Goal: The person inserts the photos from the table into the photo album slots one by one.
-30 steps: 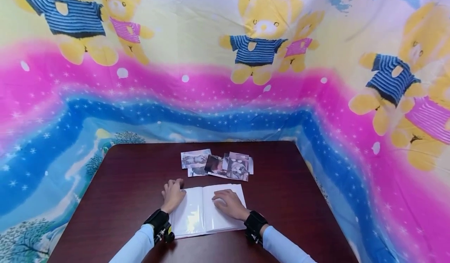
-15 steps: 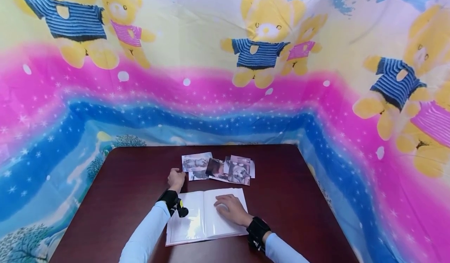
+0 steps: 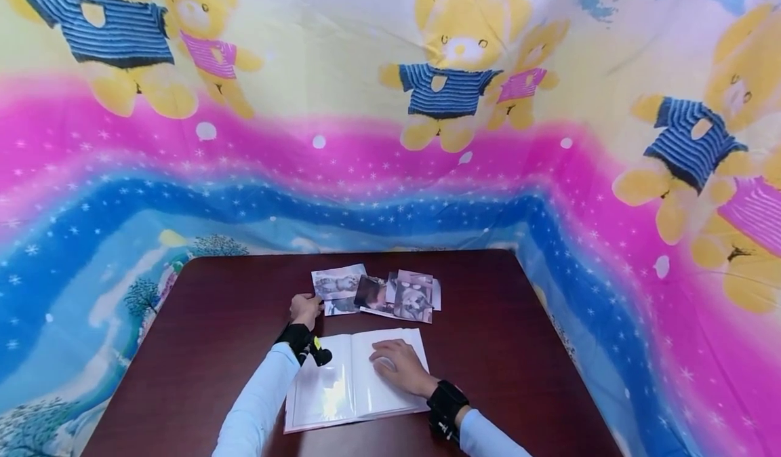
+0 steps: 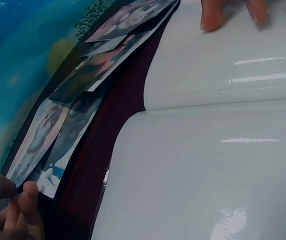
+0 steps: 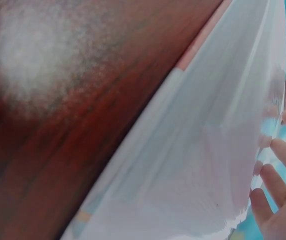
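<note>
An open photo album with glossy clear-pocket pages lies on the table near me. Beyond it, my left hand has reached the left end of a row of loose photos. Its thumb and fingers pinch the near-left corner of the leftmost photo, which overlaps another photo in the left wrist view. My right hand rests on the album's right page with its fingers spread and slightly bent. In the right wrist view those fingers touch the clear plastic page.
More overlapping photos lie to the right in the same row. The dark wooden table extends on both sides of the album. A cloth backdrop printed with bears hangs behind the table and along its sides.
My left hand has left the album's left edge, moved forward to the photos and taken hold of a photo's corner. The right hand stays on the right page.
</note>
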`<action>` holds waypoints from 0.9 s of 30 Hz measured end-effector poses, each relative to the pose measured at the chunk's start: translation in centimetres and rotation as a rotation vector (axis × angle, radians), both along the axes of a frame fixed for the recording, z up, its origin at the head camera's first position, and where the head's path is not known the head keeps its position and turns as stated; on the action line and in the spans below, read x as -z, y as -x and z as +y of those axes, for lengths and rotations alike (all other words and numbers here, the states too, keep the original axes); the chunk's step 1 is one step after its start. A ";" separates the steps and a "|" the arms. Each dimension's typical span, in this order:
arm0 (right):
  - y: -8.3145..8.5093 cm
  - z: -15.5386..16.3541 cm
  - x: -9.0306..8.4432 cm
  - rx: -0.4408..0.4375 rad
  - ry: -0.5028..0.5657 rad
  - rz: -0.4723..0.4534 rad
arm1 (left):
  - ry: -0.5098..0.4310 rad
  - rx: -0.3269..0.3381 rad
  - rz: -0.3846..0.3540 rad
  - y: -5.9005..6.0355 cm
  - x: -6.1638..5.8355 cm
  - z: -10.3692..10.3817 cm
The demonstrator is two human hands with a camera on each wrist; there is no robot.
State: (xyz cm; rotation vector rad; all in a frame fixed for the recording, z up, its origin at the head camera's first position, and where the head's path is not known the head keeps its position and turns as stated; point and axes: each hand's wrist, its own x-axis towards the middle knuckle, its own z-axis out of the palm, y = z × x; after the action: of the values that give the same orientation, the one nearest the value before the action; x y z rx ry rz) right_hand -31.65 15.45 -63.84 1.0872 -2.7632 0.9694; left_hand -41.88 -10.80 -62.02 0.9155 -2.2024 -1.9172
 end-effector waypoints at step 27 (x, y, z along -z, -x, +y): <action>4.3 -6.6 -2.0 0.067 0.354 -0.255 | -0.433 -0.178 0.256 -6.5 -4.5 -1.6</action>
State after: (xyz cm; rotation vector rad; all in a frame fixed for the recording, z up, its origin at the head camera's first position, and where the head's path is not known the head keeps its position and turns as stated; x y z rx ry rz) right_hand -35.99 8.87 -61.87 0.8643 -2.6339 1.6085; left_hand -35.39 -12.45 -57.48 0.8214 -1.5430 -2.3121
